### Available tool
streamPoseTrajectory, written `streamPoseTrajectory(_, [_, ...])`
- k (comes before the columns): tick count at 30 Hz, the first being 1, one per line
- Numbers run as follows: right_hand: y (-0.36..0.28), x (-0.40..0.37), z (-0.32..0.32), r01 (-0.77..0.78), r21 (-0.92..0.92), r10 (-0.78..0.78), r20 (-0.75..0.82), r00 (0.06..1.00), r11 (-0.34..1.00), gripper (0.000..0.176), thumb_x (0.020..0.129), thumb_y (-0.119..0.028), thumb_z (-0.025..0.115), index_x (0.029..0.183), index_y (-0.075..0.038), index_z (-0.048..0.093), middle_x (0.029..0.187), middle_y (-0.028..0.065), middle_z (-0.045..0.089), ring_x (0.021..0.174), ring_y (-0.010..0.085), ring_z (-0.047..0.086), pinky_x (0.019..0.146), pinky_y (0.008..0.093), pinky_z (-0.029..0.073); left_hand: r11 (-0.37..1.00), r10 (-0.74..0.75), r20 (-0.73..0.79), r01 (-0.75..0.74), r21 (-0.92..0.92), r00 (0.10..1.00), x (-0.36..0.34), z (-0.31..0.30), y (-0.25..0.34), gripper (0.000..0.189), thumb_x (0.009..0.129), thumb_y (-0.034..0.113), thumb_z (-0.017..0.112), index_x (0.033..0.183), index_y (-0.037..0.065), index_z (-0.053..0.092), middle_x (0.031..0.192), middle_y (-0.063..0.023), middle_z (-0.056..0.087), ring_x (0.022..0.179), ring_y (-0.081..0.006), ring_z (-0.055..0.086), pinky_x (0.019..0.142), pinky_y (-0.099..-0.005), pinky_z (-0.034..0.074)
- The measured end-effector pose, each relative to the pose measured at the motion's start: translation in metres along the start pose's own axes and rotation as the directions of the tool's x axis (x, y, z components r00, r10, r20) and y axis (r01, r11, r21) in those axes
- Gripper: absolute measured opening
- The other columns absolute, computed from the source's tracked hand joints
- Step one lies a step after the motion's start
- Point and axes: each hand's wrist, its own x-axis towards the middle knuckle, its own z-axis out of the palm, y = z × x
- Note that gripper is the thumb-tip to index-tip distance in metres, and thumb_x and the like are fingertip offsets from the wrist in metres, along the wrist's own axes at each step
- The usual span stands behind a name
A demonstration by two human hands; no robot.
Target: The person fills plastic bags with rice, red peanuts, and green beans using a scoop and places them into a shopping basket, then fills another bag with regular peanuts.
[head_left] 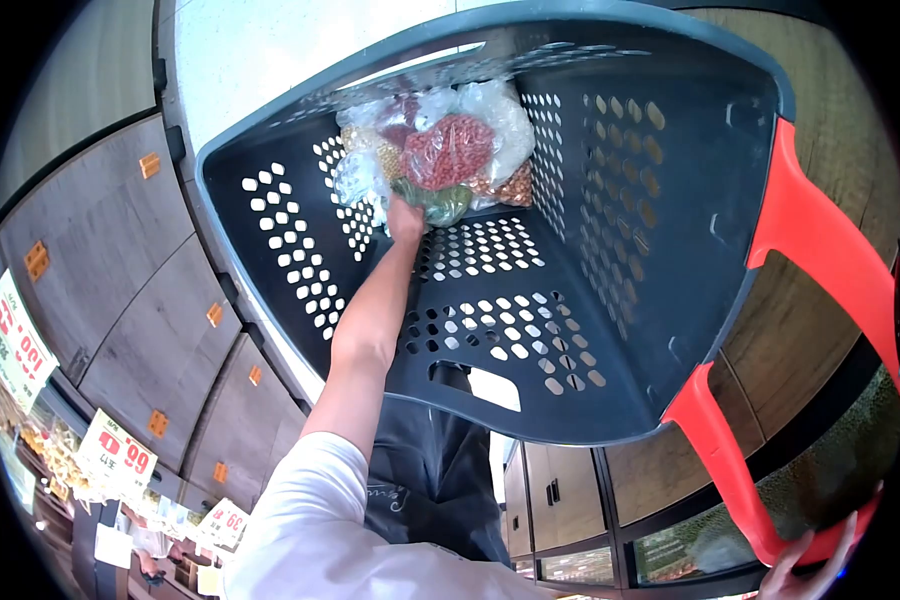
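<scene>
My left hand [407, 218] reaches down into a dark grey shopping basket [660, 60]. It is closed at the edge of a clear plastic bag with green contents [440, 202]; its fingertips are partly hidden. Next to that bag lie a bag of red beans or nuts [450, 152], a whitish bag [510, 130], a bag of yellowish grains [375, 148] and a bag of brown pieces [510, 188]. At the lower right edge my right hand [810, 562] is wrapped round the basket's red handle [725, 460], some of its fingers stretched out.
Grey cabinet panels [140, 300] with orange tags run along the left. Price signs [118, 450] stand over goods at the lower left, where part of another person [152, 545] shows. Wooden cabinets [560, 495] and a glass-fronted case [695, 550] are at the lower right.
</scene>
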Motion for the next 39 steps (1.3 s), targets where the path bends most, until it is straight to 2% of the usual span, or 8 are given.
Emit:
streamPoseTrajectory(6, [-0.006, -0.003, -0.005, -0.065, -0.013, 0.066, 0.078, 0.995, 0.998, 0.043, 0.082, -0.03, 0.07, 0.117, -0.007, 0.062, 0.118, 0.0185, 0.057, 0.103, 0.0378, 0.054, 0.092, 0.0548, 0.038, 0.962, 0.086, 0.149, -0.121, 0.245, 0.985, -0.007, -0.029, -0.007, 0.027, 0.085, 0.022, 0.058, 0.096, -0.002, 0.065, 0.095, -0.0249, 0.066, 0.093, -0.0404, 0.063, 0.081, -0.0486, 0.05])
streamPoseTrajectory(8, [0.012, -0.022, -0.016, -0.017, -0.089, 0.036, 0.209, 0.977, 0.996, 0.046, 0.082, -0.003, 0.06, 0.127, 0.0, 0.054, 0.133, 0.0256, 0.045, 0.123, 0.0449, 0.043, 0.101, 0.0508, 0.036, 0.95, 0.101, 0.174, -0.147, 0.275, 0.979, -0.022, -0.045, 0.002, 0.026, 0.086, 0.022, 0.056, 0.088, -0.002, 0.068, 0.094, -0.0238, 0.066, 0.093, -0.0393, 0.064, 0.081, -0.0481, 0.05])
streamPoseTrajectory(15, [0.007, -0.002, -0.01, 0.092, -0.115, -0.07, 0.177, 0.982, 0.989, 0.045, 0.072, -0.009, 0.057, 0.117, -0.005, 0.06, 0.118, 0.0248, 0.051, 0.115, 0.0423, 0.05, 0.105, 0.0672, 0.024, 0.873, 0.162, 0.208, -0.239, 0.425, 0.964, -0.066, -0.082, 0.029, 0.022, 0.082, 0.014, 0.056, 0.098, 0.002, 0.067, 0.097, -0.0239, 0.066, 0.095, -0.0345, 0.065, 0.082, -0.0445, 0.052])
streamPoseTrajectory(19, [0.0, 0.007, -0.014, 0.085, -0.104, -0.066, 0.17, 0.983, 0.991, 0.044, 0.07, -0.01, 0.058, 0.114, -0.008, 0.061, 0.111, 0.0228, 0.054, 0.112, 0.0393, 0.052, 0.107, 0.0657, 0.023, 0.971, 0.118, 0.332, -0.178, 0.157, 0.936, -0.027, -0.05, -0.002, 0.024, 0.08, 0.013, 0.059, 0.099, 0.001, 0.066, 0.09, -0.0265, 0.065, 0.095, -0.0383, 0.064, 0.083, -0.0439, 0.051])
streamPoseTrajectory(21, [-0.002, 0.009, -0.015, 0.059, -0.074, -0.047, 0.153, 0.987, 0.996, 0.046, 0.067, -0.009, 0.061, 0.112, -0.01, 0.063, 0.111, 0.02, 0.054, 0.111, 0.0373, 0.054, 0.108, 0.0637, 0.021, 0.931, -0.046, 0.532, 0.23, -0.285, 0.846, -0.018, -0.062, 0.005, 0.019, 0.083, 0.013, 0.06, 0.09, -0.004, 0.064, 0.066, -0.0146, 0.061, 0.051, -0.0242, 0.059, 0.044, -0.0365, 0.042])
streamPoseTrajectory(23, [-0.002, 0.012, -0.017, 0.062, -0.054, -0.054, 0.135, 0.989, 0.997, 0.047, 0.065, -0.009, 0.062, 0.112, -0.011, 0.063, 0.111, 0.0186, 0.055, 0.11, 0.0355, 0.055, 0.109, 0.0621, 0.021, 0.845, -0.054, 0.58, 0.346, -0.407, 0.813, -0.024, -0.077, 0.015, 0.015, 0.084, 0.011, 0.058, 0.086, -0.003, 0.063, 0.058, -0.0082, 0.055, 0.039, -0.0178, 0.046, 0.036, -0.0318, 0.032])
streamPoseTrajectory(29, [-0.001, 0.018, -0.028, 0.01, 0.063, -0.014, 0.063, 0.998, 0.998, 0.048, 0.063, -0.008, 0.065, 0.11, -0.015, 0.063, 0.11, 0.0135, 0.057, 0.107, 0.0273, 0.058, 0.109, 0.0594, 0.02, 0.779, -0.023, 0.717, 0.463, -0.424, 0.697, -0.099, -0.138, 0.046, 0.003, 0.086, 0.001, 0.05, 0.088, 0.003, 0.051, 0.064, -0.0043, 0.051, 0.042, -0.0111, 0.039, 0.036, -0.0255, 0.026])
streamPoseTrajectory(39, [0.035, -0.017, -0.044, 0.044, 0.161, -0.029, -0.09, 0.995, 0.986, 0.034, 0.073, -0.02, 0.062, 0.105, -0.011, 0.058, 0.108, 0.0164, 0.056, 0.113, 0.0273, 0.053, 0.103, 0.0621, 0.03, 0.893, 0.158, 0.709, 0.207, -0.4, 0.687, -0.276, -0.329, 0.12, 0.004, 0.084, 0.002, 0.049, 0.084, 0.005, 0.052, 0.062, 0.0009, 0.045, 0.046, -0.0071, 0.039, 0.037, -0.0215, 0.026])
